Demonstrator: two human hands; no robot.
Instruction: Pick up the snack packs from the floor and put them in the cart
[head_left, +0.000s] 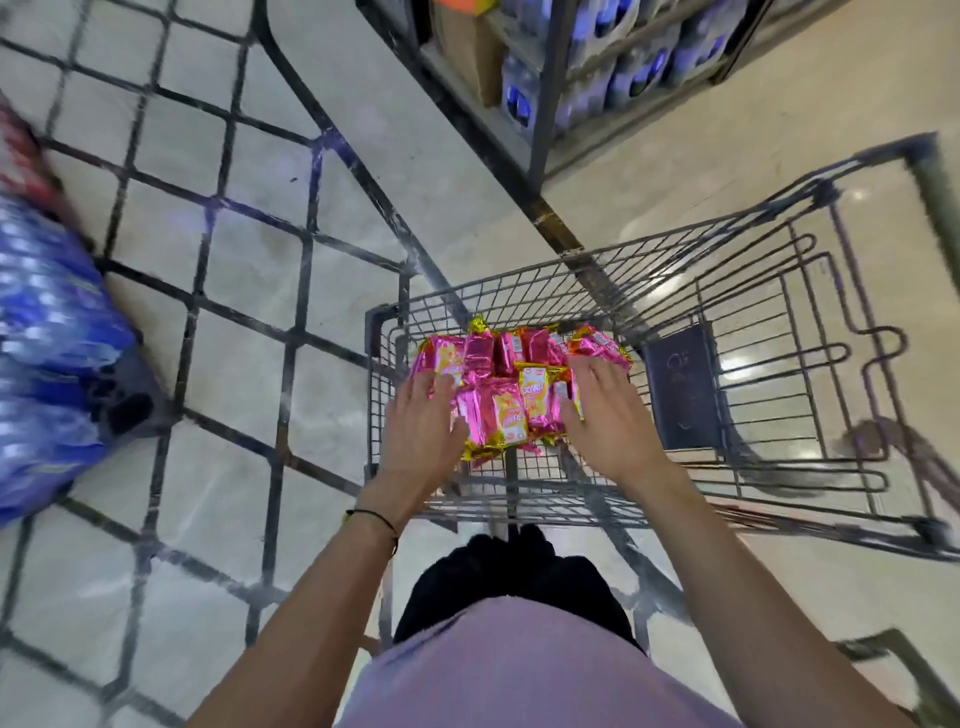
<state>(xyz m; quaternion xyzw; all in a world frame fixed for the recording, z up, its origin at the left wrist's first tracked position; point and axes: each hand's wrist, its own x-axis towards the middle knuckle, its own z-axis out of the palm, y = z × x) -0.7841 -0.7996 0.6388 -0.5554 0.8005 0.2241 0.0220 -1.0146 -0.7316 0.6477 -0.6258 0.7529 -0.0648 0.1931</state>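
Snack packs (498, 400) — pink foil, two rows, roughly ten, exact count unclear — sit squeezed between left hand (423, 421) and right hand (605, 415). Both hands have straight fingers pressing the bundle's sides. Pack long axes point away from the person; the bundle runs crosswise, inside the one cart (545, 283).

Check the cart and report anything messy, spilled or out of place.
Nothing serious. The pink snack packs form a loose, overlapping heap at one end of the cart, some tilted, bunched between the left hand and right hand. No pack shows on the visible floor.
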